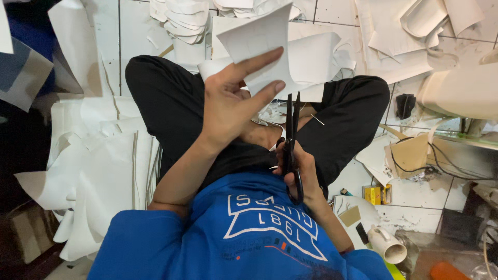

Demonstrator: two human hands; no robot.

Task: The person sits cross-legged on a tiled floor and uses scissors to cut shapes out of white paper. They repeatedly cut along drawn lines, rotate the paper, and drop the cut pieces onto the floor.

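Floor workshop — cut paper sheets [98, 171] everywhere.

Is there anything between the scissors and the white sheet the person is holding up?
Nothing visible. The left hand holds the white sheet up over the lap, and the right hand points the black scissors upward, tips just below the sheet's lower edge. Only open air lies between blades and sheet; the left fingers sit close beside the tips.

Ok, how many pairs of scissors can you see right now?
1. The black scissors are in the right hand, blades pointing up beside the white sheet that the left hand holds. Others could be buried under the paper scraps on the floor.
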